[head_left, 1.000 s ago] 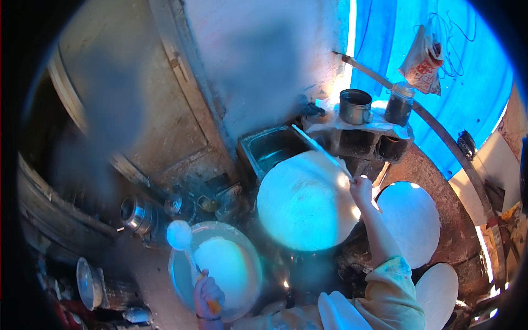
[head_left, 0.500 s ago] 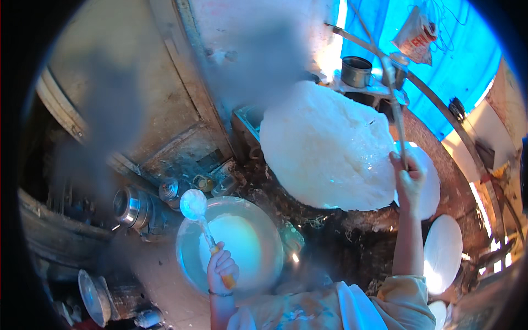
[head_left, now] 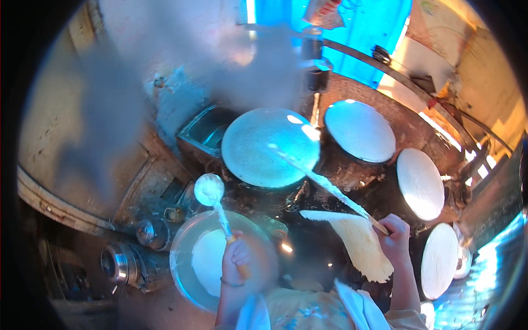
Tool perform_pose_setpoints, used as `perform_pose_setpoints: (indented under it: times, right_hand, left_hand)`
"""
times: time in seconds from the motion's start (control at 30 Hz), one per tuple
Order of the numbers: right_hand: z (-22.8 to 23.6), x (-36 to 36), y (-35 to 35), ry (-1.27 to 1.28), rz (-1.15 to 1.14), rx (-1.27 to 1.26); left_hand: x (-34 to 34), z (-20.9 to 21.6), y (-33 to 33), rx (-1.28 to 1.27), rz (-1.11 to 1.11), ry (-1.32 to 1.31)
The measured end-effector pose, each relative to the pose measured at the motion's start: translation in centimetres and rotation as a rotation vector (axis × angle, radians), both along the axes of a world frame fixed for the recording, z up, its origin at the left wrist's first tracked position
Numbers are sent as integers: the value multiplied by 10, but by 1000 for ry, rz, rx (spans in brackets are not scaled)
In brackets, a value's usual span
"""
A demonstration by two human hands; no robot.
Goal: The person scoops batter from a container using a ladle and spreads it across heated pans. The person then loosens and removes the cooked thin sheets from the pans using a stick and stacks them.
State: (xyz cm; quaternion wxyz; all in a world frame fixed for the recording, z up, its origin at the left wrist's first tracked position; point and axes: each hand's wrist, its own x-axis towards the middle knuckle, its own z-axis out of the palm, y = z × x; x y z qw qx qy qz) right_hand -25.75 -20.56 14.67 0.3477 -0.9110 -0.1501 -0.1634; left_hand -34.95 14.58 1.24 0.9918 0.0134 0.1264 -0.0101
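In my left hand (head_left: 236, 257) is a ladle (head_left: 209, 190) by its yellow-brown handle. Its round bowl is coated in white batter and tilts up beyond the rim of a wide basin (head_left: 177, 258) that holds white batter (head_left: 212, 264). My right hand (head_left: 394, 237) is closed around a long stick (head_left: 335, 190), crusted white, which slants up and left over a round griddle (head_left: 247, 159). Just left of that hand a thin pale sheet of flatbread (head_left: 357, 247) hangs down in a fold; whether the stick carries it I cannot tell.
More round, whitish griddles (head_left: 360, 132) (head_left: 421, 184) (head_left: 439, 261) curve along the right side. A square metal tin (head_left: 206, 132) stands behind the central griddle. Metal vessels (head_left: 118, 263) stand left of the basin. Steam or lens smears blur the upper left.
The big pale sheet that spread across the middle is off the central griddle and hangs by my right hand. That hand has come lower, and the stick has swung leftward. The view has shifted.
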Motion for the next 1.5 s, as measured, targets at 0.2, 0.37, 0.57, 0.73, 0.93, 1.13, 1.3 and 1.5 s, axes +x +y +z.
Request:
perform_pose_setpoints:
  times: [0.2,0.37,0.57,0.73,0.93,1.13,1.3,1.5]
  right_hand:
    - [-31,-95,-102,28,-452,65]
    - [-39,-220,-186,128,-958,457]
    - [-22,-475,-244,-176,-1467,661]
    - [27,-685,-251,-316,-1871,493]
    - [56,-771,-280,108,-1919,-69]
    - [-89,-662,-207,434,-2171,-403]
    - [-239,-632,-117,174,-2240,-253]
    - [-267,-623,-113,206,-2119,-81]
  left_hand:
    - [27,-3,-80,-146,-379,-48]
    - [11,25,-176,-157,-643,-7]
    - [-18,41,-289,-197,-1060,3]
    - [-53,54,-363,-315,-1338,-5]
    - [-87,57,-416,-294,-1572,12]
    - [-93,46,-435,-275,-1635,86]
    - [-99,58,-441,-161,-1640,114]
    - [-93,64,-443,-80,-1590,97]
